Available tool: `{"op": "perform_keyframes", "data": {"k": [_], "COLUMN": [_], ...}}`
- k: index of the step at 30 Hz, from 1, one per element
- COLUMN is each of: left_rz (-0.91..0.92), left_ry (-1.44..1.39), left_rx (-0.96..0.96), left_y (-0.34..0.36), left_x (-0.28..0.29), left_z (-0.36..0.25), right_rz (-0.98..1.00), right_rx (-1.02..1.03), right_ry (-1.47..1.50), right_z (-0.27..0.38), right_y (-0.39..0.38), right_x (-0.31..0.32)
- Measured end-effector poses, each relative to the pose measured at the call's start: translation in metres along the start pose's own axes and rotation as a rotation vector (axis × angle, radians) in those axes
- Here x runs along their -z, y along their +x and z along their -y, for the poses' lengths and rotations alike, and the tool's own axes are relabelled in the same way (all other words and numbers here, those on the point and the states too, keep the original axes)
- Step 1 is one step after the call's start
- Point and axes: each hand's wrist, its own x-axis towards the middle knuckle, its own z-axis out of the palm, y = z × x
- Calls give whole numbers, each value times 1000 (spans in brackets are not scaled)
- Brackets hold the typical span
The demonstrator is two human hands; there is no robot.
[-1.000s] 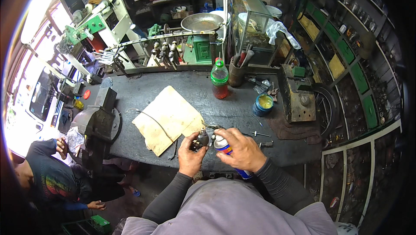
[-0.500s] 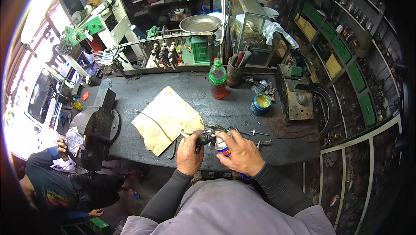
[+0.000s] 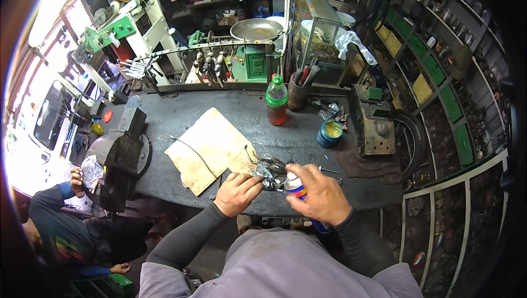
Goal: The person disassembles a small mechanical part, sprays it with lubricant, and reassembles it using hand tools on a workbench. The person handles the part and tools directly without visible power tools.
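Note:
My left hand (image 3: 239, 193) is closed, with its fingertips on a small, dark, wet-looking metal part (image 3: 269, 181) held over the front of the bench. My right hand (image 3: 323, 196) grips a spray can (image 3: 295, 187) with a white top and a blue, red and yellow body, its top close to the part. Beyond the part lie dark curved metal pieces (image 3: 268, 162); whether they join it I cannot tell. A sheet of tan cardboard (image 3: 203, 147) rests to the left, with a thin cable (image 3: 193, 152) across it.
A bench vise (image 3: 123, 138) stands at the left edge. Toward the back are a green-capped bottle of red liquid (image 3: 276, 103), a tool holder (image 3: 298, 93) and a blue grease tub (image 3: 330, 133). A metal box (image 3: 373, 125) stands right. Another person's hand (image 3: 77, 181) is near the vise.
My left hand has turned over, fingers now pointing right, and the metal part looks shinier. My right hand and the can have shifted slightly right.

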Motion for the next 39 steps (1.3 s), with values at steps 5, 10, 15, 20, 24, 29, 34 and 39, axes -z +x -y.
{"op": "perform_keyframes", "data": {"k": [5,10,15,20,24,29,34,39], "left_rz": [-212,-762,-709,-679,-680,-729,-734,-741], "left_ry": [-424,-1689,-2026,-2052,-2009,-1955,-1954,-1906], "left_rx": [637,1379,1160,1141,1083,1122,1141,1114], "left_y": [-12,-26,-30,-16,-21,-16,-22,-17], "left_x": [-27,-70,-68,-56,-53,-47,-51,-48], "left_z": [-12,-11,-26,-36,-38,-45,-43,-47], "right_rz": [-271,-133,21,12,-26,81,55,-16], "right_rx": [-114,-159,59,105,28,24,6,-112], "right_ry": [146,108,125,106,105,125,66,31], "right_z": [-20,-30,-10,-7,-14,-8,-8,-17], "right_y": [-9,-26,-18,-11,-7,-15,-13,-20], "right_x": [22,14,-37,-57,-44,-32,-42,-31]}}
